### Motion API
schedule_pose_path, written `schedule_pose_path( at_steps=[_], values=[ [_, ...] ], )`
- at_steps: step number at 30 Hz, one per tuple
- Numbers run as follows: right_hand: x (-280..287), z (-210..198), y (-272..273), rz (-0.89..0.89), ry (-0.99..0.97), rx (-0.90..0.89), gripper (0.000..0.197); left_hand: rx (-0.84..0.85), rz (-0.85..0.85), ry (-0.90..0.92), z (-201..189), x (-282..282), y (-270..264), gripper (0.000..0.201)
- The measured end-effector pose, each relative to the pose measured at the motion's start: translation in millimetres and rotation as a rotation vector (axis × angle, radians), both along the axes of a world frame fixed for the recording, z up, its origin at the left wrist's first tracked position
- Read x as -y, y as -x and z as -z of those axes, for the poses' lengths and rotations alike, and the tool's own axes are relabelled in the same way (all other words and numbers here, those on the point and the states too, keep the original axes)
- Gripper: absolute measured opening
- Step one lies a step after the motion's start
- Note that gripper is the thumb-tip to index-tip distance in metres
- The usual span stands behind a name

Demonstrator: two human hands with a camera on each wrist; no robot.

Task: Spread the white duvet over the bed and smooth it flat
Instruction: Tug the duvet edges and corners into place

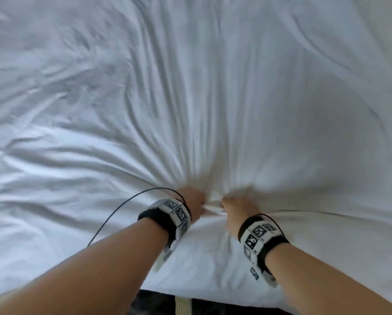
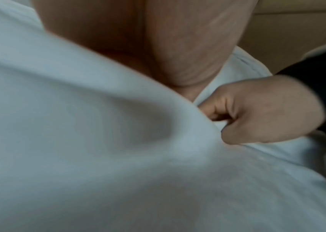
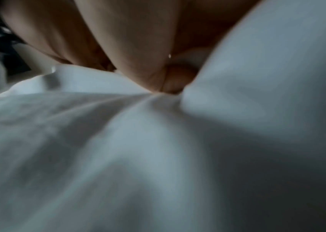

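White duvet [image 1: 213, 92]: plain white fabric, spread across nearly the whole head view. Surface not flat. Long creases are seen fanning out from a bunched point at 6 o'clock toward 9, 12 and 3 o'clock. Finer rumpling is noted at 9 to 10 o'clock. The near edge is seen lying at 6 o'clock.

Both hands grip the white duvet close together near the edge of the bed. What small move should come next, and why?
Probably draw the left hand and right hand apart along the near edge, keeping the grip. Both pinch the duvet side by side, and long creases fan out from that spot, so spreading the hands should pull them flat.
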State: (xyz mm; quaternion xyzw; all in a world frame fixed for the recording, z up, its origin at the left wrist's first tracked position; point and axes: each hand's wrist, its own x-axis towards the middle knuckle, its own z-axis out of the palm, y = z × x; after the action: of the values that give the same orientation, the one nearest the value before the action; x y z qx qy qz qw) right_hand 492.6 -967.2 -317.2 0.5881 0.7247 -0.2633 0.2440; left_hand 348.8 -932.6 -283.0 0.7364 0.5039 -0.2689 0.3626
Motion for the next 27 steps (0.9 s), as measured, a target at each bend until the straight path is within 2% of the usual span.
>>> schedule_pose_path(
  at_steps=[2,3,4,5,7,8,9,11,13,14,15,17,18,23,27],
  values=[
    [-13.4,-9.6,5.6,-0.075,0.131,0.065,0.027,0.063,-0.069,0.017,-2.1,8.1,24.2,0.027],
    [-25.8,-17.7,11.6,-0.119,0.216,0.114,0.027,0.078,-0.119,-0.029,-2.1,9.1,43.1,0.033],
    [-27.7,-26.7,7.9,-0.126,0.278,0.148,0.026,0.073,-0.157,-0.09,-0.6,14.7,52.9,0.046],
    [-45.9,-37.1,26.3,-0.156,0.281,0.159,0.024,0.034,-0.226,-0.199,-3.6,11.0,86.3,0.063],
    [-63.5,-54.3,51.0,-0.138,0.181,0.036,0.014,-0.107,-0.322,-0.346,-4.8,10.5,139.3,0.091],
    [-72.6,-59.4,73.5,-0.136,0.098,-0.071,0.01,-0.196,-0.383,-0.377,-3.4,10.7,173.0,0.098],
    [-77.3,-62.7,95.0,-0.138,0.028,-0.164,0.021,-0.273,-0.452,-0.371,-1.6,11.6,201.3,0.101],
    [-80.1,-61.6,148.3,-0.173,0.018,-0.254,0.064,-0.387,-0.599,-0.294,6.4,19.7,252.0,0.098],
    [-70.9,-47.4,203.7,-0.218,0.145,-0.186,0.089,-0.415,-0.646,-0.24,19.1,30.7,285.9,0.088],
    [-63.0,-36.6,226.0,-0.241,0.19,-0.135,0.09,-0.408,-0.637,-0.233,25.4,34.3,294.5,0.079],
    [-54.6,-20.0,245.7,-0.275,0.205,-0.1,0.079,-0.39,-0.627,-0.24,30.9,36.9,300.5,0.066],
    [-40.8,-0.8,277.9,-0.391,0.167,-0.052,0.044,-0.354,-0.628,-0.226,41.9,41.8,307.6,0.04],
    [-37.3,3.4,290.2,-0.442,0.177,-0.031,0.037,-0.329,-0.64,-0.218,47.3,44.7,310.3,0.034],
    [-35.1,-2.2,294.4,-0.492,0.305,-0.009,0.048,-0.186,-0.686,-0.128,58.0,69.6,303.4,0.033],
    [-42.8,-13.3,297.9,-0.479,0.405,0.094,0.033,-0.129,-0.502,0.125,45.5,64.8,301.6,0.044]
  ],
)
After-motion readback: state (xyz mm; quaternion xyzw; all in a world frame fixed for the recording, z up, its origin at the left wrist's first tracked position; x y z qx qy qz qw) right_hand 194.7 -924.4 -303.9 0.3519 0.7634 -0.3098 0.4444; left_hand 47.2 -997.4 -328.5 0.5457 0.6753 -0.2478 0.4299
